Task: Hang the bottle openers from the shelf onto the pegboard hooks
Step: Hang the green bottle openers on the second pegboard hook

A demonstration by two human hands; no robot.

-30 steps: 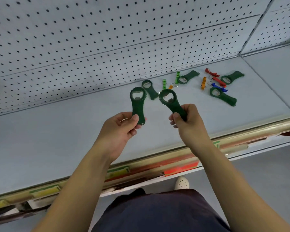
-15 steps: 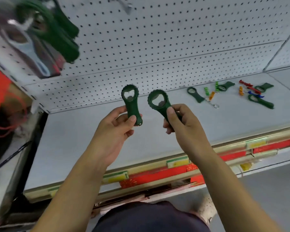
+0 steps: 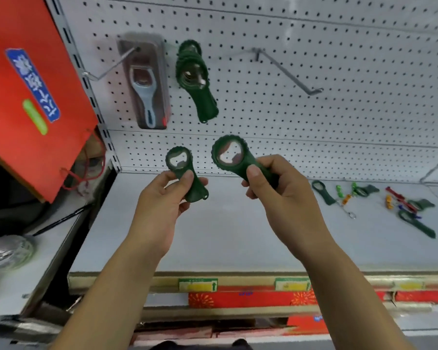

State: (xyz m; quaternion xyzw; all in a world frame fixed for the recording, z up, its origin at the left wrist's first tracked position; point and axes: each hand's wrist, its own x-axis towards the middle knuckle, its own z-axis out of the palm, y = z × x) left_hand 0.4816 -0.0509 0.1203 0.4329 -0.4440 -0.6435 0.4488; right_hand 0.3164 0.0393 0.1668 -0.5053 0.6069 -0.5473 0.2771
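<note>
Handles pinched low, the left hand point(image 3: 168, 198) and right hand point(image 3: 270, 188) each grip a green bottle opener point(image 3: 185, 173) point(image 3: 234, 157), ring ends raised. That likely keeps the rings free to slide onto the loaded hook point(image 3: 191, 69) or the empty hook point(image 3: 288, 72) on the pegboard point(image 3: 339, 117).

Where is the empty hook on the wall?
The empty hook sticks out of the pegboard at upper right, right of the hanging green bottle openers and above the right hand.

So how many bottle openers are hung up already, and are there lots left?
Some are done: a bunch of green bottle openers already hangs on a pegboard hook. In hand: the left hand holds one green opener and the right hand holds another, neither hung yet. Left: several more openers still lie on the shelf, and one long hook is empty.
</note>
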